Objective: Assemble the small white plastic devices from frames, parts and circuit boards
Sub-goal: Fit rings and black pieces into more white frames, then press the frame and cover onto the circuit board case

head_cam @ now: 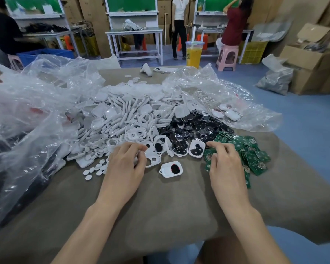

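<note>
Two hands busy: left hand [126, 161] pinches a white frame [154, 160]; right hand [225, 159] curls onto circuit boards [256, 155], grip unclear. Likely part-picking; next, single out one board.

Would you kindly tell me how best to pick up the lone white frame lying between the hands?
Probably pinch the white frame across its two long rims, coming from above: it lies flat on the table, apart from the pile of white parts, with its black insert facing up.

Orange drink cup [194, 54] w/ straw at far table [160, 197] edge, phone [165, 69] nr it, pink stool [228, 57] behind
</note>
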The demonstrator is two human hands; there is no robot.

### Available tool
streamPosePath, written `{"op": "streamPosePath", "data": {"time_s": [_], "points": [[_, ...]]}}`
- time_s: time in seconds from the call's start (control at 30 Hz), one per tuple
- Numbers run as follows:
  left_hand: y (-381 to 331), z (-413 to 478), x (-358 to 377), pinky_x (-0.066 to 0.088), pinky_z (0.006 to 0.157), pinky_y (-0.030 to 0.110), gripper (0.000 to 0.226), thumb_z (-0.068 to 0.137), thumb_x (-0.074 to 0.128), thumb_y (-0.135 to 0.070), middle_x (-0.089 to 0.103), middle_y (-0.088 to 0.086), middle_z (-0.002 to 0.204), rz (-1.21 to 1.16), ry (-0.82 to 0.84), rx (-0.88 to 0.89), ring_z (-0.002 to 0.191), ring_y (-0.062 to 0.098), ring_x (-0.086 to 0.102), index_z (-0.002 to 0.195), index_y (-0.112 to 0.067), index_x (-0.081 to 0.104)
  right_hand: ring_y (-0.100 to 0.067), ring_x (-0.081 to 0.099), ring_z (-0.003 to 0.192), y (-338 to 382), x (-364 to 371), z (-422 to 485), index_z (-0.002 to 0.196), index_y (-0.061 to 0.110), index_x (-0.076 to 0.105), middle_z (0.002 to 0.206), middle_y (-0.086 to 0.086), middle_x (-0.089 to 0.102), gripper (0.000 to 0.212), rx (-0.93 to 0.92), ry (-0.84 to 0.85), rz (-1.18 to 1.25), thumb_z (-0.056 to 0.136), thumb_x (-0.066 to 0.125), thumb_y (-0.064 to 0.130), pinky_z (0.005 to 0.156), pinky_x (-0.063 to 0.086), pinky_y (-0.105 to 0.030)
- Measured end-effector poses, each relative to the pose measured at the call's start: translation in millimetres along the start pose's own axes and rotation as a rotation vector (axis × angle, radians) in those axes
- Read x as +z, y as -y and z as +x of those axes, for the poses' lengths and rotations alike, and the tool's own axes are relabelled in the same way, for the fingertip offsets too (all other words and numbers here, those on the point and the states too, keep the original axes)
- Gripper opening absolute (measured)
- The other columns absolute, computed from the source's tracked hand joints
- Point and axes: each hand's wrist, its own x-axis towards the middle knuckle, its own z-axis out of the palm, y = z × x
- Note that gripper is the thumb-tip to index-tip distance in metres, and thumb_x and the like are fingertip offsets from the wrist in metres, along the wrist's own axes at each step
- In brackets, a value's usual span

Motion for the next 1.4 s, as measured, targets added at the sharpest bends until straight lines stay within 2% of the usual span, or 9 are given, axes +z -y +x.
{"op": "streamPosePath", "data": {"time_s": [0.13,0.3,0.47,0.57,0.73,0.87,1.03,1.17,1.4], "points": [[-2,0,-1,0.041,0.102,0.038,0.022,0.101,0.050,-0.020,0.060,-0.009,0.109,-0.017,0.000,-0.006,0.111,0.009,0.046,0.111,-0.019,0.069,-0.017,0.057,0.090,-2,-3,0,0.130,0.015,0.062,0.117,-0.004,0.058,0.039,0.006,-0.100,0.090,0.099,0.047,-0.003,0.076,0.050,-0.037],[-6,-2,-3,0.044,0.099,0.041,0.020,0.101,0.052,-0.017,0.060,-0.008,0.105,0.012,-0.016,0.019,0.108,0.017,0.050,0.111,-0.016,0.069,0.002,0.059,0.097,-2,-8,-1,0.113,0.030,0.066,0.109,0.011,0.060,0.027,-0.090,-0.212,0.413,0.101,0.055,0.009,0.078,0.043,-0.010],[-19,-9,-4,0.037,0.095,0.028,0.029,0.100,0.048,-0.032,0.068,-0.007,0.101,0.076,-0.087,0.283,0.099,0.016,0.055,0.110,-0.014,0.069,0.000,0.067,0.086,19,-6,10,0.102,0.038,0.068,0.105,0.015,0.071,0.028,0.079,-0.062,0.986,0.094,0.070,0.011,0.069,0.049,-0.011],[-25,-12,-1,0.039,0.096,0.023,0.033,0.099,0.053,-0.039,0.064,-0.015,0.102,-0.068,-0.020,0.324,0.101,0.007,0.054,0.122,-0.019,0.064,-0.012,0.072,0.100,38,5,15,0.106,0.038,0.068,0.108,0.018,0.072,0.029,0.053,0.113,1.155,0.089,0.072,0.015,0.077,0.053,-0.017],[-21,-10,-2,0.042,0.087,0.015,0.037,0.097,0.057,-0.045,0.061,-0.021,0.105,-0.259,0.101,0.242,0.104,0.005,0.057,0.132,-0.033,0.061,-0.011,0.068,0.114,46,18,11,0.121,0.034,0.060,0.110,0.024,0.072,0.036,-0.016,0.369,1.223,0.089,0.069,0.021,0.089,0.053,-0.019],[-19,-7,0,0.046,0.072,0.013,0.026,0.092,0.065,-0.038,0.069,-0.016,0.097,-0.514,0.153,0.002,0.089,0.006,0.061,0.116,-0.049,0.068,0.000,0.066,0.109,44,20,8,0.126,0.034,0.061,0.115,0.024,0.070,0.033,-0.041,0.398,1.184,0.093,0.064,0.034,0.085,0.054,-0.018],[-21,-2,-1,0.048,0.071,0.018,0.022,0.092,0.072,-0.027,0.072,-0.002,0.084,-0.726,0.091,-0.163,0.076,0.011,0.063,0.104,-0.046,0.073,-0.020,0.074,0.085,44,22,9,0.116,0.031,0.071,0.097,0.002,0.073,0.021,0.122,0.454,1.250,0.097,0.061,0.030,0.073,0.059,-0.026],[-25,-1,-6,0.051,0.074,0.012,0.020,0.085,0.069,-0.033,0.077,-0.005,0.089,-0.813,0.097,-0.213,0.080,0.003,0.069,0.103,-0.034,0.077,-0.015,0.071,0.079,43,23,10,0.107,0.032,0.076,0.085,0.000,0.072,0.026,0.127,0.519,1.251,0.095,0.066,0.012,0.071,0.059,-0.025],[-21,0,-13,0.053,0.081,0.021,0.018,0.094,0.064,-0.032,0.078,0.001,0.097,-0.933,0.164,-0.237,0.085,0.011,0.069,0.105,-0.033,0.079,-0.013,0.072,0.076,42,19,11,0.105,0.028,0.079,0.080,-0.002,0.070,0.024,0.176,0.562,1.332,0.083,0.071,0.022,0.073,0.057,-0.021]]}}
